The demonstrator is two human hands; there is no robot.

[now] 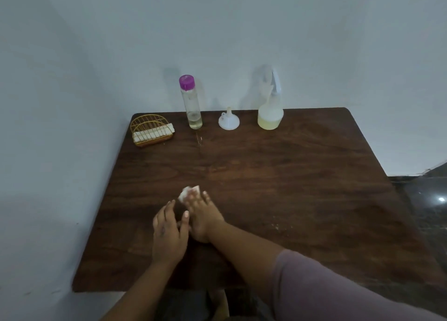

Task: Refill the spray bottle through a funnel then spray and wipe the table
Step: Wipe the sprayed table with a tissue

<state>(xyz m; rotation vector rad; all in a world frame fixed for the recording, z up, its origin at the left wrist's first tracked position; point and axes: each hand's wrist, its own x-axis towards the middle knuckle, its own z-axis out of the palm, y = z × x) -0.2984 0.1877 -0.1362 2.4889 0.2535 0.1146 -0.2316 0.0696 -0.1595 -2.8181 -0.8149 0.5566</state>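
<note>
My right hand [202,215] presses flat on a small white tissue [185,193] on the dark wooden table [302,175], left of centre. Only the tissue's far edge shows beyond the fingertips. My left hand [169,233] lies beside it on the table, fingers spread, holding nothing. At the back edge stand a clear spray bottle [270,107] with pale yellow liquid in its base, a white funnel [228,120] resting upside down, and a tall clear bottle [192,103] with a purple cap and a little liquid.
A gold wire holder [151,132] with white tissues sits at the table's back left corner. Pale walls run along the back and left. A few light specks [275,225] lie on the table at the right. Dark floor shows past the right edge.
</note>
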